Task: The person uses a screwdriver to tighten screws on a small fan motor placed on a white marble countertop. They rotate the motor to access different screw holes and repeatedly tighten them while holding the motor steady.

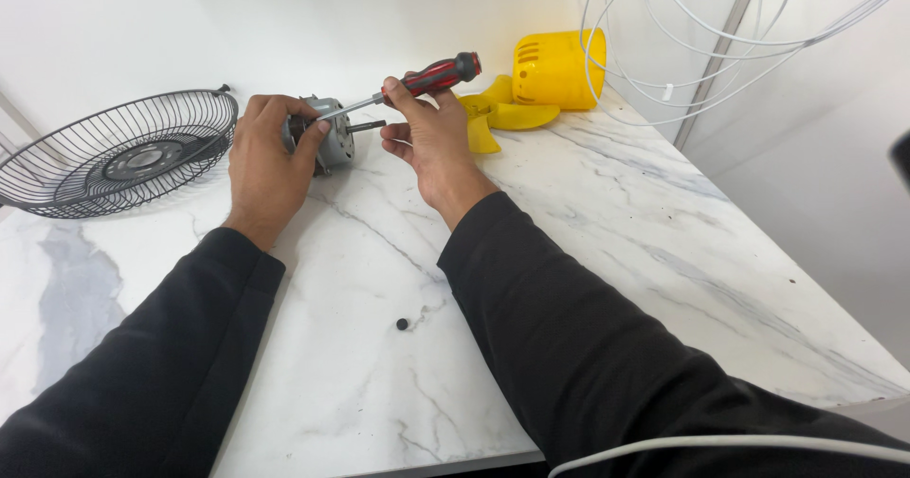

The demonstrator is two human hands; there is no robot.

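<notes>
Partly hidden under the left hand [268, 156], a grey fan motor [332, 143] is gripped on the white marble desk [616, 231], while the right hand [431, 137] grasps a red-and-black screwdriver [417, 82], tip at the motor. A black wire fan guard [118, 151] lies empty at left; yellow fan blades [502, 115] and housing [557, 68] sit behind.

Both arms stretched forward in black sleeves — left hand [270, 151] curled tight in a grip, right hand [428, 137] pinching with thumb up, wrist bent inward.

Marble table [664, 250] — grille [114, 151], blade [498, 113], cap [402, 324]
</notes>
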